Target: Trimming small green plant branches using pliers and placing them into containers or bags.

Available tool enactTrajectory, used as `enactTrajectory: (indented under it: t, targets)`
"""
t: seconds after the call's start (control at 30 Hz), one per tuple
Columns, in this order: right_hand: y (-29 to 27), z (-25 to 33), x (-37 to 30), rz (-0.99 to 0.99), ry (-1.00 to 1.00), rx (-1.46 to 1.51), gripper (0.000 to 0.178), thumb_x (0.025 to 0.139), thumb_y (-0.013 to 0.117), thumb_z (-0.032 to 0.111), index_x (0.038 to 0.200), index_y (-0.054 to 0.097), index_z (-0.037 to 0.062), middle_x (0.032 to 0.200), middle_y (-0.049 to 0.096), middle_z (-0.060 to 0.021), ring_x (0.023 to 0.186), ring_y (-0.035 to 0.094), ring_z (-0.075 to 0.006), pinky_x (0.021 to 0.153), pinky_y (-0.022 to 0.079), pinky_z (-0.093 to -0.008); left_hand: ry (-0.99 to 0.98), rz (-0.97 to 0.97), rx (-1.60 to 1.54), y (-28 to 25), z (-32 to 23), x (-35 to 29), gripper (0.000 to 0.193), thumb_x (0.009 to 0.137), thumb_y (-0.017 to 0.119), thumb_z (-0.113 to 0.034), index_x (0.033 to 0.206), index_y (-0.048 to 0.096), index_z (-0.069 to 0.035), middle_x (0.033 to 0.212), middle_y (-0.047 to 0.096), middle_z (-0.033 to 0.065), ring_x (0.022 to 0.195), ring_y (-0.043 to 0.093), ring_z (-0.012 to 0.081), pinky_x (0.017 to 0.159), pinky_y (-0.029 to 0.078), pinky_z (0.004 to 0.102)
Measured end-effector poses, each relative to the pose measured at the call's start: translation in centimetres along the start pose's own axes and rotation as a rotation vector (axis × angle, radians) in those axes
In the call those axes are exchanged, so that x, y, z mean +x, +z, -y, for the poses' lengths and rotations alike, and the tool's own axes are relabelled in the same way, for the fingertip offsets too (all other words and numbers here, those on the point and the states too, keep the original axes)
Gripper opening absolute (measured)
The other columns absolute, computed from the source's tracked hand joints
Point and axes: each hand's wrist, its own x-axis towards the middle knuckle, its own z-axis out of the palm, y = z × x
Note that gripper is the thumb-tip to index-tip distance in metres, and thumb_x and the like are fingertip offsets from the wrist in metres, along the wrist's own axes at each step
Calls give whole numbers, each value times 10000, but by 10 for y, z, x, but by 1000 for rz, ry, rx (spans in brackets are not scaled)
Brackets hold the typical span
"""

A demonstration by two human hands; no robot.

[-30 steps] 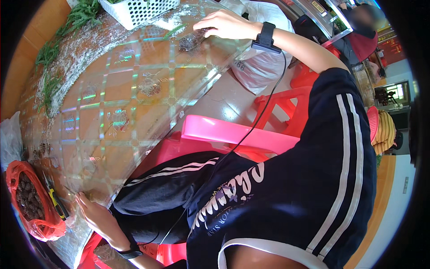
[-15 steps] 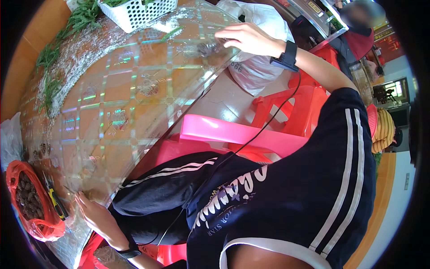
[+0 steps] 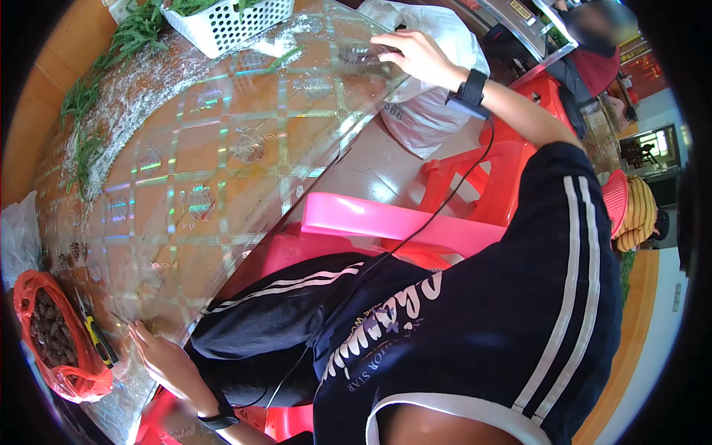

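My right hand [image 3: 421,55] is at the far right corner of the table [image 3: 215,245], fingers curled over a dark brown, rough thing like a pine cone [image 3: 360,55]. The hand partly hides it. At the near left my left hand [image 3: 162,360] rests by the table's edge, its fingers stretched out. A thin dark strand lies by those fingertips. Left of that hand lie pliers [image 3: 96,340] with yellow and black handles. Beside them is a red plastic bag [image 3: 93,384] with several dark brown pine cones [image 3: 52,330] in it.
A white perforated basket [image 3: 248,28] with green sprigs stands at the far edge. White powder [image 3: 122,126] and green sprigs [image 3: 85,96] lie along the table's left side. White sacks [image 3: 423,122], red stools [image 3: 475,185] and a pink stool [image 3: 400,222] stand to the right. Another person [image 3: 593,63] sits beyond.
My right hand has moved slightly right, and the dark brown thing has shifted up and right with it. My left hand has barely moved.
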Motion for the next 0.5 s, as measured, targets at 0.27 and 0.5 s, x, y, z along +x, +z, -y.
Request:
enactTrajectory:
  t: [0.27,0.5]
  targets:
    - [-33,-10,9,-38,138,164,263,813,583,137,1060,585,46,892,629,-95,823,591,-193,833,410,-253,-8,14,3,-5,-3,-1,354,817,377,24,1166,418,69,1206,464,255,1136,450,359,959,375,400]
    - [-56,-7,1,314,565,1330,250,805,592,74,1025,573,-44,892,598,-13,844,537,-71,786,403,-209,-53,50,-5,-6,-3,1,345,816,379,27,1155,424,71,1210,463,252,1136,451,357,960,375,397]
